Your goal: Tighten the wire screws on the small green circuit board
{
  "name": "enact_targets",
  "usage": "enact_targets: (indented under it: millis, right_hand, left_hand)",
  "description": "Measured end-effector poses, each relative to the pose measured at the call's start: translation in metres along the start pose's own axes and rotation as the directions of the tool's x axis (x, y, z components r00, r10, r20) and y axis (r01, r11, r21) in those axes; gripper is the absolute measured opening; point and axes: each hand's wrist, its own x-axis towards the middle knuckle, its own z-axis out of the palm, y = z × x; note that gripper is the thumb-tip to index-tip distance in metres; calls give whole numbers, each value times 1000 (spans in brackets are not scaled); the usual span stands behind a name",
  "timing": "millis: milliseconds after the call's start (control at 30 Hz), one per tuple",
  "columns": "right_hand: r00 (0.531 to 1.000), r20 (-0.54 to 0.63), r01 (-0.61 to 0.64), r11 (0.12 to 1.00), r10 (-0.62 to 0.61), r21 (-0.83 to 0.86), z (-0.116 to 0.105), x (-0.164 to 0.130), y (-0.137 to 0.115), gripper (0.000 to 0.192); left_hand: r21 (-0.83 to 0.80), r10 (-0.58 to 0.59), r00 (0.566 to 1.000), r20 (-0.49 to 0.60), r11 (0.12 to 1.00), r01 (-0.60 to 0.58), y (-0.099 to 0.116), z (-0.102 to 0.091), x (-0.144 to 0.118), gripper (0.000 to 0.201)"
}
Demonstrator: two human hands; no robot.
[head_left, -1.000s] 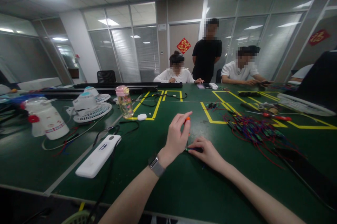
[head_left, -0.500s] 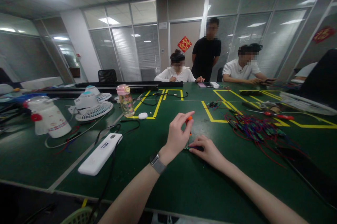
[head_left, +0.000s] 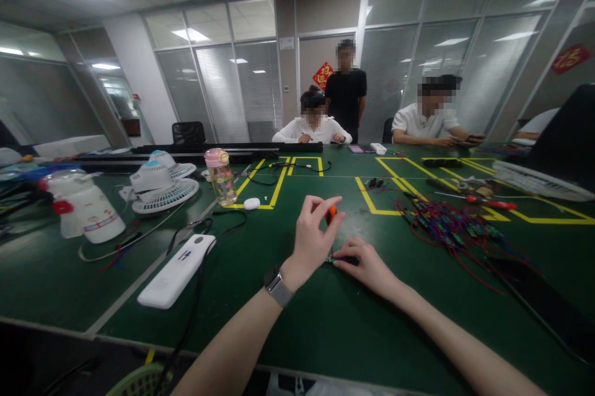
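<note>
My left hand [head_left: 313, 232], with a watch on its wrist, is closed around the orange handle of a small screwdriver [head_left: 331, 215]. The tool stands nearly upright, its shaft running down to a small green circuit board [head_left: 329, 259] on the table; whether the tip sits in a screw is too small to see. Low beside it, my right hand [head_left: 365, 263] pinches the board's right end, where dark wires [head_left: 346, 259] pass under the fingers. Part of the board is hidden behind my hands.
A tangled heap of wired circuit boards [head_left: 449, 222] lies to the right, near a red-handled screwdriver [head_left: 493, 202]. Leftward are a white device marked 14 [head_left: 179, 272], a pink-lidded bottle [head_left: 220, 178], a white fan [head_left: 162, 191] and a jug [head_left: 93, 207]. People sit and stand across the green table [head_left: 297, 334].
My left hand's fingers have shifted slightly on the screwdriver's handle, while the right hand stays at the board. The standing person across the table has moved to the left.
</note>
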Motion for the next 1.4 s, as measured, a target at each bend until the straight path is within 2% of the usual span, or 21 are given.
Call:
enact_targets:
  millis: [133,333,533,700,900,1033,1100,1267,1400]
  right_hand:
    - [1000,4,0,1000,0,12,-2,-1,-2,16]
    - [1000,14,2,1000,-2,-2,-1,0,-1,18]
    - [1000,15,4,1000,-4,7,-2,0,-2,18]
    - [1000,18,-10,1000,10,0,-4,-1,-5,17]
    - [999,31,-10,1000,10,8,-3,-1,-3,18]
    - [1000,26,-7,1000,6,7,-3,0,-1,18]
    - [1000,25,-8,1000,8,3,-2,0,0,18]
    - [1000,20,-8,1000,8,13,-1,0,1,18]
    - [1000,18,-15,1000,15,4,-2,0,0,18]
  left_hand:
    - [-76,9,998,67,997,-4,0,-1,1,36]
    - [-10,-10,1000,-6,1000,10,-1,-1,2,26]
    - [-138,-10,995,97,990,23,-1,-3,3,38]
    - [-20,-20,999,26,1000,21,-1,-4,4,25]
    - [-78,-14,995,98,997,22,1,-4,4,35]
    - [68,-25,1000,6,997,24,0,-4,3,23]
    - [135,-22,999,-23,990,25,0,-4,3,24]
    - [77,6,999,36,997,-9,1,-5,3,33]
    - [151,41,999,24,987,-45,0,-2,2,26]
